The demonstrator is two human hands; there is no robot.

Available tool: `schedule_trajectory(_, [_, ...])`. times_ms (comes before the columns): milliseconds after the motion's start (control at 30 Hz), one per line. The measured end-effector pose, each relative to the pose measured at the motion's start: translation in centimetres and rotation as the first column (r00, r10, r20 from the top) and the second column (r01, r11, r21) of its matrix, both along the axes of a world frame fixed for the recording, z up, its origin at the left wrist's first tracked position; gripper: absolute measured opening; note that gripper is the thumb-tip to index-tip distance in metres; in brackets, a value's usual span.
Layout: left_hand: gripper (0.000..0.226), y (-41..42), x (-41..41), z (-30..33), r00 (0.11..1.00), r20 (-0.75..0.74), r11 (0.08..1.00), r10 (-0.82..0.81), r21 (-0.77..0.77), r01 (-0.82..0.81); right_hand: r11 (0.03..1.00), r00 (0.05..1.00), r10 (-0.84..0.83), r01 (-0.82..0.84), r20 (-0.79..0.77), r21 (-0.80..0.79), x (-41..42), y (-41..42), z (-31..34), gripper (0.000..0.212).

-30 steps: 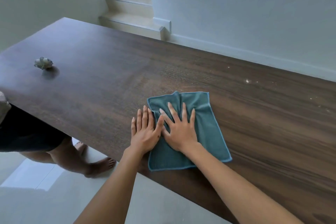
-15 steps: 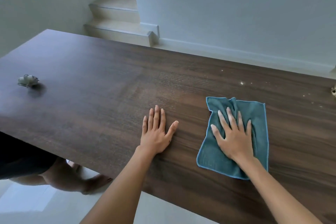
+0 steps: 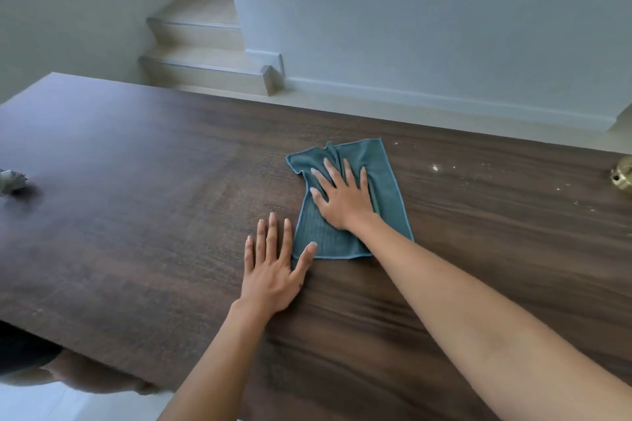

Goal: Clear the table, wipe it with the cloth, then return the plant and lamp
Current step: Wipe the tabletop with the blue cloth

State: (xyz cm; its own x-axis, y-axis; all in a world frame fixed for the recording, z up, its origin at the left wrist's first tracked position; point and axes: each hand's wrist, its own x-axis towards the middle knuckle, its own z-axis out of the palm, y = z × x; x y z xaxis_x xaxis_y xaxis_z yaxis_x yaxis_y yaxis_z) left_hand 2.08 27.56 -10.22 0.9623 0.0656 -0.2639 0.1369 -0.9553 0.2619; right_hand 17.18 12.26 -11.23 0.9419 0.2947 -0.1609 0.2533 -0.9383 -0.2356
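A teal cloth (image 3: pixel 390 178) lies flat and slightly bunched on the dark wooden table (image 3: pixel 136 215), near its middle. My right hand (image 3: pixel 342 198) presses flat on the cloth with fingers spread. My left hand (image 3: pixel 273 270) rests palm down on the bare wood just left of the cloth, its thumb tip touching the cloth's near left corner. No plant or lamp is in view.
A small pale object (image 3: pixel 10 181) sits at the table's left edge. A small brass-coloured object (image 3: pixel 622 174) shows at the right edge. White crumbs (image 3: pixel 435 167) speckle the wood right of the cloth. Stairs (image 3: pixel 205 55) and a white wall stand beyond the table.
My right hand slid the cloth right, away from the left hand, then back left and farther from me until it touches the left thumb. The left hand stayed planted.
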Motion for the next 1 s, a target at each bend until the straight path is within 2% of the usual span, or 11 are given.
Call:
schedule_trajectory(200, [0.090,-1.3,0.6,-0.1,0.997,0.032,0.997,0.066,0.039,-0.067,0.957,0.956,-0.291,0.290,0.036,0.023,1.3,-8.7,-0.4,0.067])
schedule_trajectory(267, [0.089,-1.9,1.2,0.1,0.996,0.042,0.996,0.075,0.036,-0.077,0.946,0.943,-0.325,0.323,0.069,0.036,-0.6,-10.9,-0.4,0.069])
schedule_trajectory(400, [0.088,-3.7,2.8,0.2,0.997,0.026,0.997,0.076,0.006,-0.076,0.961,0.956,-0.274,0.275,0.106,0.010,-6.5,-10.3,-0.6,0.069])
schedule_trajectory(467, [0.089,-4.5,3.9,0.2,0.996,0.017,0.996,0.088,0.011,-0.088,0.974,0.970,-0.226,0.227,0.091,-0.009,-6.9,-8.9,-0.6,0.068])
schedule_trajectory(633, [0.087,-5.7,5.6,0.3,0.991,-0.020,0.991,0.134,-0.010,-0.134,0.998,0.997,0.064,-0.063,0.049,-0.015,-0.6,-6.4,-0.3,0.068])
schedule_trajectory(733, [0.083,-5.3,5.9,0.3,0.990,-0.056,0.990,0.133,-0.044,-0.135,0.994,0.993,0.111,-0.111,0.039,-0.008,3.5,-6.9,-0.1,0.071])
schedule_trajectory(867, [0.074,-4.9,6.2,0.6,0.987,-0.128,0.994,0.094,-0.042,-0.100,0.995,0.994,-0.097,0.097,0.046,-0.012,7.0,-11.5,0.1,0.075])
schedule_trajectory(933, [0.074,-4.9,6.4,0.8,0.984,-0.146,0.992,0.100,-0.059,-0.110,0.976,0.975,-0.218,0.218,0.032,-0.011,6.2,-14.1,0.1,0.076])
schedule_trajectory(1000, [0.076,-5.0,6.5,0.9,0.982,-0.154,0.989,0.110,-0.078,-0.123,0.971,0.971,-0.236,0.237,0.047,-0.009,3.0,-15.1,-0.2,0.076])
